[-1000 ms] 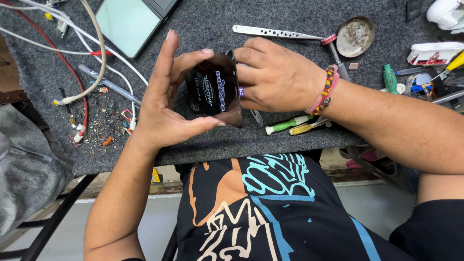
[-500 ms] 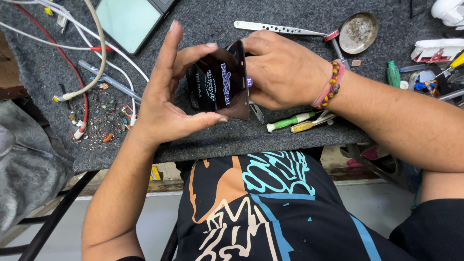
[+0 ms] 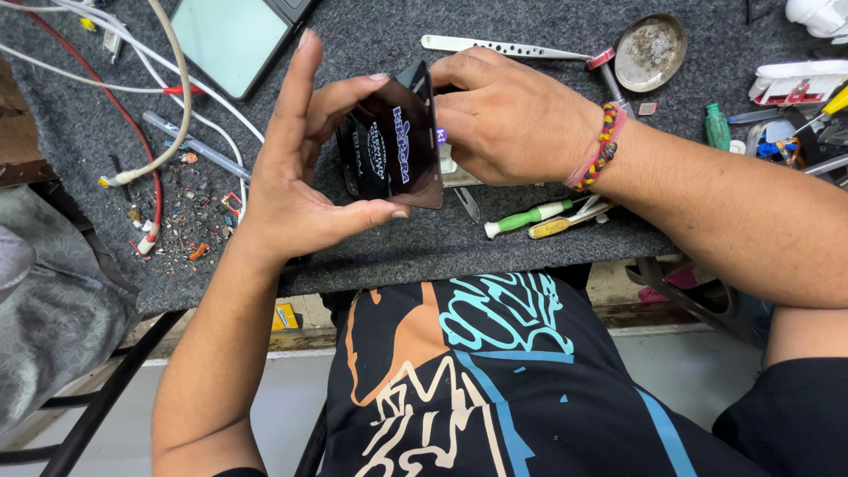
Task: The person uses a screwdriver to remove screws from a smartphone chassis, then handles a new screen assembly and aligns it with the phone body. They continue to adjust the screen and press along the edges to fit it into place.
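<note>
Both hands grip a dark glossy phone screen (image 3: pixel 397 146) between them, tilted above the counter (image 3: pixel 495 238). The left hand (image 3: pixel 300 168) pinches its edges, forefinger straight; the right hand (image 3: pixel 512 119) curls around its far side. Screwdrivers (image 3: pixel 530 216) lie just below the right wrist.

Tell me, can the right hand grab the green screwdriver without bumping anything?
Probably yes. The green screwdriver lies bare on the mat, just below the right hand, with nothing over it. But that hand is busy holding the dark phone with the left hand.
</note>
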